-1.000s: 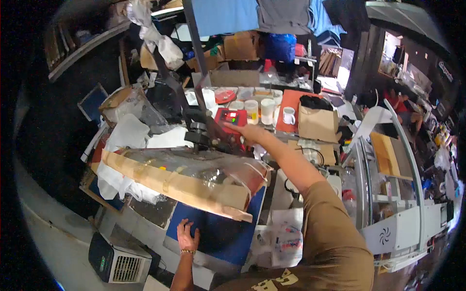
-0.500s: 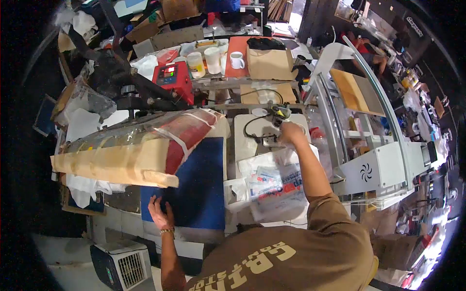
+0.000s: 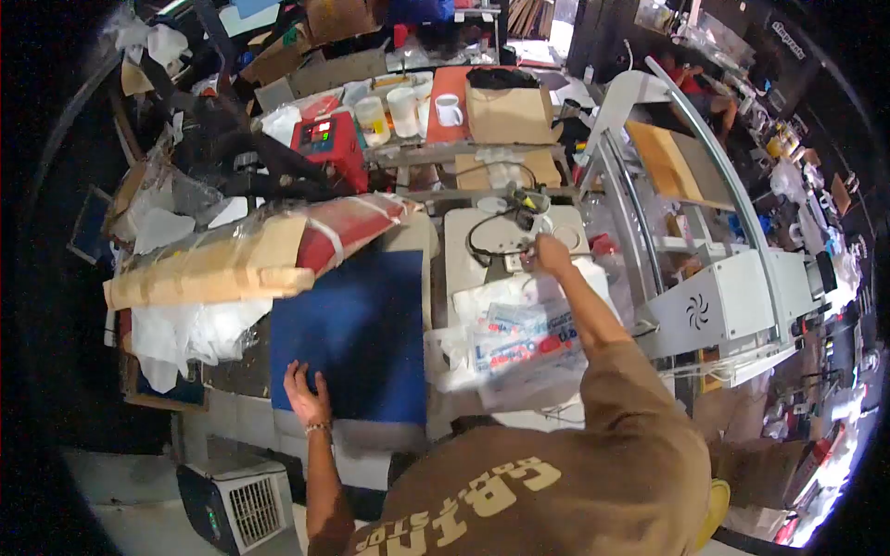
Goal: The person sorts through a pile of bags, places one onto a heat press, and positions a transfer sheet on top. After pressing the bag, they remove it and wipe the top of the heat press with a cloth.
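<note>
My left hand (image 3: 308, 394) rests at the lower left edge of a flat blue sheet (image 3: 371, 324), its fingers spread and holding nothing. Above the sheet's left side hangs the padded upper plate (image 3: 209, 269) of a press, tan and dark red and tilted. My right hand (image 3: 552, 255) reaches forward to a small white socket block (image 3: 515, 263) with a black cable (image 3: 475, 236). Its fingers are closed there, and what they grip is hidden. Just beyond it lies a yellow and black tool (image 3: 530, 201). Printed plastic bags (image 3: 528, 343) lie below my right forearm.
A red control box (image 3: 331, 148) with a lit display stands behind the press. Beyond are a white mug (image 3: 449, 110), plastic cups (image 3: 402, 111) and a cardboard box (image 3: 508, 115). A white-framed machine (image 3: 714, 315) stands at the right. Another person (image 3: 709, 97) is far back.
The press's upper plate has risen, exposing more of the blue sheet. My left hand stays at the sheet's edge, and my right hand stays by the socket block. The view has shifted slightly.
</note>
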Available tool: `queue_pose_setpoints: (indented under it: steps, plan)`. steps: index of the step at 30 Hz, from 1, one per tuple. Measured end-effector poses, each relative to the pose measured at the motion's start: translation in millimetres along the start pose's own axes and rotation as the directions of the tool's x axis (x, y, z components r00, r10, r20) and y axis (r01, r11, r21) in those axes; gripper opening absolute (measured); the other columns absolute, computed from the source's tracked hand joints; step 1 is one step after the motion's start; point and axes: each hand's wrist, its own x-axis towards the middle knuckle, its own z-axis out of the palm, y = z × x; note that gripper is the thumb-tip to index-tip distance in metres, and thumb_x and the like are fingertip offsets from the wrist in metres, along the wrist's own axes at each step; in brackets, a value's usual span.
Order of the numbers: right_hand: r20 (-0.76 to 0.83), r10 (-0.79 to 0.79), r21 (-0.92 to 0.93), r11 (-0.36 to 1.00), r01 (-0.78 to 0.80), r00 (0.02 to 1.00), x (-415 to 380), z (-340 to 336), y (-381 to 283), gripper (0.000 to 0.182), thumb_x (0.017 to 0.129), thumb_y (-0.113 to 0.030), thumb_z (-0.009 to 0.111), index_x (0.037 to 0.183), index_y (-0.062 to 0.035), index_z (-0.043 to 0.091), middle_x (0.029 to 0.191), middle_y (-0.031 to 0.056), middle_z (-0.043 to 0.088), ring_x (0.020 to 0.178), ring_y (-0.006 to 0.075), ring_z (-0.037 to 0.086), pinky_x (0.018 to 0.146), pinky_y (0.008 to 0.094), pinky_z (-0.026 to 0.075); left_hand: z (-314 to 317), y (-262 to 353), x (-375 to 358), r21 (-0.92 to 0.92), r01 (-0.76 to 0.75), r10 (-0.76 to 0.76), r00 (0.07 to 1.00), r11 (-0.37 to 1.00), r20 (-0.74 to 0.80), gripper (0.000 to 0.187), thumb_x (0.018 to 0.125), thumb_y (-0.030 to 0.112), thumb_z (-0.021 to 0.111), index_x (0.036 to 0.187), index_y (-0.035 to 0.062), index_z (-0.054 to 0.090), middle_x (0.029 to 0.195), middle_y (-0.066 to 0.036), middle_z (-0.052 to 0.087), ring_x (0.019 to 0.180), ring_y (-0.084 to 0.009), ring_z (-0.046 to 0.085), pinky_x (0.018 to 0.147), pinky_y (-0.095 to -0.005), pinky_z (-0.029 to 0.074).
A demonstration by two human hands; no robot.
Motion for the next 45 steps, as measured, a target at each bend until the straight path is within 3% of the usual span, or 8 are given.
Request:
queue_pose_setpoints:
  steps: [3,12,19,26,30,33,41,45]
  plan:
    - [-0.305,-0.057,0.399,0.899,0.182,0.951,15,16,15,0.038,0.073,-0.036,0.076,0.096,-0.0056,0.074,0.082,0.0216,0.067,0.083,0.0391,0.065,0.076,0.0473,0.051,10,3,8,-0.001,-0.029,0.029,0.999,1.0,-0.024,0.032,0.085,0.015,0.066,0.113,-0.0003,0.063,0.132,-0.019,0.053,0.125,-0.0384,0.048,0.105,-0.0468,0.039]
    - [-0.147,-0.126,0.162,0.975,0.15,0.981,64,14,-63,0.035,0.076,-0.031,0.07,0.099,-0.005,0.073,0.103,0.0233,0.068,0.095,0.0407,0.065,0.085,0.0472,0.052,10,1,19,0.04,-0.03,0.031,0.999,0.999,-0.035,0.034,0.085,0.017,0.065,0.114,0.0002,0.062,0.13,-0.02,0.053,0.122,-0.0387,0.049,0.104,-0.0465,0.039]
    - [-0.071,0.242,0.23,0.948,-0.22,0.968,106,32,-82,0.034,0.087,-0.017,0.053,0.118,-0.009,0.061,0.105,0.0245,0.067,0.099,0.0414,0.065,0.084,0.0509,0.052,9,5,16,0.004,-0.018,0.018,0.999,1.0,-0.036,0.034,0.086,0.018,0.065,0.115,0.0015,0.062,0.129,-0.02,0.054,0.122,-0.039,0.049,0.104,-0.0475,0.04]
    - [-0.012,-0.317,0.441,0.849,0.29,0.948,95,41,-36,0.067,0.068,-0.006,0.074,0.133,-0.0152,0.058,0.107,0.0116,0.07,0.093,0.0266,0.067,0.083,0.0345,0.051,5,11,18,0.002,-0.012,0.012,0.999,1.0,-0.036,0.032,0.085,0.016,0.067,0.113,0.0023,0.062,0.129,-0.02,0.055,0.122,-0.0392,0.05,0.103,-0.0474,0.041]
    - [0.312,-0.141,0.782,0.599,-0.17,0.94,50,6,-15,0.08,0.07,-0.009,0.075,0.144,-0.0063,0.045,0.121,0.014,0.064,0.109,0.0247,0.062,0.094,0.0346,0.048,6,9,17,-0.015,-0.016,0.015,0.999,1.0,-0.045,0.032,0.084,0.015,0.067,0.113,0.0024,0.063,0.129,-0.02,0.055,0.121,-0.0398,0.05,0.102,-0.0482,0.041]
    - [0.165,0.069,0.752,0.636,-0.171,0.984,26,-19,-33,0.081,0.076,-0.034,0.079,0.144,-0.0049,0.044,0.135,0.0188,0.056,0.123,0.0256,0.055,0.102,0.0338,0.043,7,9,19,0.012,-0.025,0.026,0.999,1.0,-0.033,0.032,0.084,0.016,0.066,0.113,0.0024,0.062,0.128,-0.02,0.055,0.12,-0.0406,0.05,0.102,-0.049,0.04]
    - [-0.184,0.262,0.482,0.864,-0.145,0.947,23,70,-48,0.074,0.07,-0.028,0.084,0.135,-0.0131,0.05,0.088,0.0171,0.071,0.082,0.0312,0.069,0.074,0.0421,0.052,8,4,17,0.018,-0.016,0.017,1.0,1.0,-0.025,0.032,0.087,0.018,0.065,0.113,-0.0004,0.061,0.129,-0.021,0.054,0.122,-0.0407,0.049,0.104,-0.0489,0.039]
    - [-0.163,0.269,0.432,0.884,-0.176,0.949,37,65,-57,0.05,0.071,-0.04,0.082,0.101,-0.0053,0.062,0.08,0.0173,0.068,0.081,0.0373,0.067,0.072,0.0463,0.052,11,4,18,0.025,-0.028,0.029,0.999,0.999,-0.031,0.032,0.084,0.015,0.068,0.112,0.0007,0.062,0.129,-0.02,0.055,0.122,-0.0396,0.049,0.104,-0.0487,0.04]
